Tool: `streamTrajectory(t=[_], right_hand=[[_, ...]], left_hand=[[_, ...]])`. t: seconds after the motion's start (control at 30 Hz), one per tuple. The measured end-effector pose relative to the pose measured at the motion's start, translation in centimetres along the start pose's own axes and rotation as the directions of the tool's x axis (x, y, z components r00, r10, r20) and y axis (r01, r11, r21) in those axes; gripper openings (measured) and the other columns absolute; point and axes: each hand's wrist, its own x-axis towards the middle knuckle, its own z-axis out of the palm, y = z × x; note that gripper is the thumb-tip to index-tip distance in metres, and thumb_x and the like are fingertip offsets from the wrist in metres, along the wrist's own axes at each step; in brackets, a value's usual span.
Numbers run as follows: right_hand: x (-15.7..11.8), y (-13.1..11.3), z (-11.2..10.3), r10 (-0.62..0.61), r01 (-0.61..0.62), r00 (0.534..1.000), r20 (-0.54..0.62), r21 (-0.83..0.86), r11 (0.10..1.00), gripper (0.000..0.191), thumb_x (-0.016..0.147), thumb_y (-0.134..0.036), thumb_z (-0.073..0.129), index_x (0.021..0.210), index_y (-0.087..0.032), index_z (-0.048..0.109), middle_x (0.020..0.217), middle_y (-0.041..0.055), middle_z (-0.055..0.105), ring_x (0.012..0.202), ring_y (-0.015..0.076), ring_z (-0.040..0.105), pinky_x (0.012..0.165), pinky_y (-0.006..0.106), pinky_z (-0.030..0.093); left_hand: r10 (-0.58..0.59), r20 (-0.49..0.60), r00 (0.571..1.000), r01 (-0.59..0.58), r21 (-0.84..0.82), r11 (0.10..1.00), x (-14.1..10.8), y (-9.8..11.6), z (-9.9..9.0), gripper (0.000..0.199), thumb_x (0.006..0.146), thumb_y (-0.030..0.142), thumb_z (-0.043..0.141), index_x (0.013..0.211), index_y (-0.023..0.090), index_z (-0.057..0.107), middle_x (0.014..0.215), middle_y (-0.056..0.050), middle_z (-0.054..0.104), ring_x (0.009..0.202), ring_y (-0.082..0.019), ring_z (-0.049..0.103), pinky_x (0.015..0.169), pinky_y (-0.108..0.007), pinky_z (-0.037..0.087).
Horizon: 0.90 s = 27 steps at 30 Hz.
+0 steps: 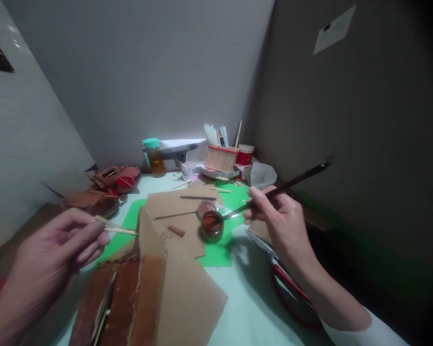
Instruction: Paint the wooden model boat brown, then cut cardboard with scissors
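Note:
My right hand (277,214) is closed around a dark-handled paintbrush (292,181), its tip down inside a small glass jar (212,234) of reddish-brown paint. On the left, my left hand (63,254) pinches a pair of thin pale wooden sticks (120,230) that point right. Their ends reach the edge of a cardboard piece (122,293), partly coated brown, in the foreground. The jar's round lid (206,208) lies just behind the jar.
Red-handled scissors (288,283) lie under my right forearm. Brown-painted cardboard models (111,185) stand at the back left. A bottle with a turquoise lid (155,157), a wooden stick holder (222,157) and a red cup (245,154) line the back, before the grey wall.

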Motion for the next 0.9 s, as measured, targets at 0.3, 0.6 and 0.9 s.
streamTrajectory(t=[0.3, 0.6, 0.9], right_hand=[[1.0, -0.6, -1.0, -0.003, 0.039, 0.989, -0.148, 0.246, 0.969, 0.031, 0.072, -0.043, 0.086, 0.073, -0.018, 0.069, 0.073, 0.0001, 0.067, 0.055, 0.0112, 0.063, 0.050, 0.019, 0.054], [-2.1, -3.3, -0.4, -0.158, 0.110, 0.984, 0.083, 0.411, 0.905, 0.014, 0.089, -0.028, 0.069, 0.077, -0.022, 0.071, 0.084, 0.0023, 0.065, 0.058, 0.0109, 0.065, 0.054, 0.019, 0.059], [-5.1, -3.5, 0.8, -0.095, -0.015, 0.972, 0.213, 0.467, 0.884, 0.013, 0.093, -0.034, 0.063, 0.085, -0.024, 0.068, 0.088, 0.0027, 0.058, 0.066, 0.0120, 0.055, 0.063, 0.023, 0.057]], left_hand=[[-0.022, 0.031, 0.999, 0.027, -0.160, 0.987, -1.1, 1.9, 1.5, 0.051, 0.043, 0.054, 0.096, 0.061, 0.021, 0.061, 0.046, 0.004, 0.057, 0.040, -0.004, 0.035, 0.040, -0.013, 0.032], [-0.020, 0.095, 0.995, 0.045, -0.261, 0.964, -1.7, 1.8, 1.4, 0.045, 0.054, 0.050, 0.094, 0.061, 0.020, 0.061, 0.044, 0.006, 0.049, 0.041, -0.005, 0.032, 0.041, -0.013, 0.031], [0.032, 0.128, 0.991, 0.007, -0.293, 0.956, -1.6, 1.3, 1.7, 0.041, 0.061, 0.045, 0.092, 0.065, 0.019, 0.060, 0.049, 0.003, 0.061, 0.038, -0.002, 0.033, 0.038, -0.010, 0.032]])
